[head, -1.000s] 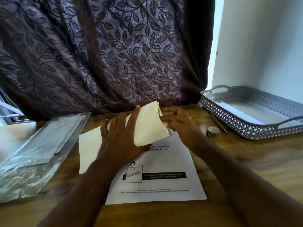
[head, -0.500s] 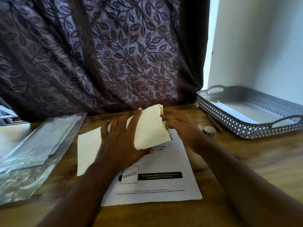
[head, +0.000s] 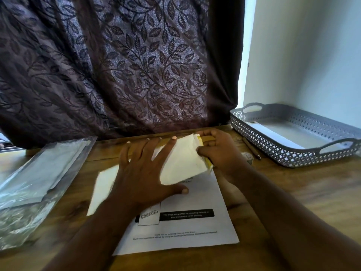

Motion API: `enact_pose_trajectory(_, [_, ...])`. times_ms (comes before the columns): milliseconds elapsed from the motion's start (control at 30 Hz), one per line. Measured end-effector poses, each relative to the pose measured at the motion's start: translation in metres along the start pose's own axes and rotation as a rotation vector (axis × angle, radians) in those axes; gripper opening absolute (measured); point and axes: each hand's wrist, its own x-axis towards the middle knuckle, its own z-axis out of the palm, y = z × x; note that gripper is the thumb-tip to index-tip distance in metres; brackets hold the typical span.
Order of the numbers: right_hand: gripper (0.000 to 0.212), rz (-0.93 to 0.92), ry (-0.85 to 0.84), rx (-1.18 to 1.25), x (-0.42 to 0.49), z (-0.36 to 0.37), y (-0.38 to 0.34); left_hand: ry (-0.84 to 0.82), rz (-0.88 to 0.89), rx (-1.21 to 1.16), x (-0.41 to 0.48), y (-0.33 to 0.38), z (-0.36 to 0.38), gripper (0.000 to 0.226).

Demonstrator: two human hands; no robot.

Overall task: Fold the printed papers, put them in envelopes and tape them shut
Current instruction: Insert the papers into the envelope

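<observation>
From the head camera, your left hand (head: 144, 173) has its fingers spread straight, pressing the cream envelope (head: 185, 163) to the counter (head: 293, 202). Your right hand (head: 218, 151) pinches the envelope's raised open end above the printed paper (head: 195, 227). Both look light, thin and easily creased, so hold the envelope by its mouth edge and lift the sheet by a corner.

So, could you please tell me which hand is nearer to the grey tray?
Right. The right hand grips the end of the envelope, left of the tray. The left hand lies flat on the envelope, farther left.
</observation>
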Motion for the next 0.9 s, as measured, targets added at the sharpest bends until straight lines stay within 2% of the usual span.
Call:
enact_pose_trajectory(233, [0.038, 0.049, -0.145, 0.194, -0.004, -0.009, -0.008, -0.017, -0.177, -0.198, -0.001, -0.010, -0.009, 0.084])
enact_pose_trajectory(333, [0.034, 0.040, -0.165, 0.261, -0.008, -0.006, -0.011, -0.023, -0.263, -0.250, 0.000, -0.014, -0.005, 0.078])
enact_pose_trajectory(400, [0.023, 0.069, -0.165, 0.409, -0.011, -0.004, -0.012, 0.039, -0.296, -0.331, 0.003, -0.017, -0.005, 0.077])
enact_pose_trajectory(500, [0.029, 0.136, -0.203, 0.634, -0.013, 0.000, -0.011, 0.129, -0.320, -0.457, 0.008, -0.016, -0.009, 0.064])
enact_pose_trajectory(667, [0.026, 0.161, -0.286, 0.547, -0.016, 0.009, -0.001, 0.187, -0.290, -0.441, 0.006, -0.015, -0.008, 0.043])
enact_pose_trajectory(733, [0.033, 0.205, -0.329, 0.582, -0.017, 0.012, 0.002, 0.167, -0.329, -0.471, 0.007, -0.018, -0.009, 0.038])
enact_pose_trajectory(800, [0.038, 0.229, -0.352, 0.617, -0.019, 0.014, 0.001, 0.131, -0.363, -0.478, 0.009, -0.022, -0.010, 0.037])
enact_pose_trajectory(900, [0.035, 0.210, -0.407, 0.547, -0.021, 0.015, -0.001, 0.119, -0.383, -0.488, 0.010, -0.024, -0.014, 0.035])
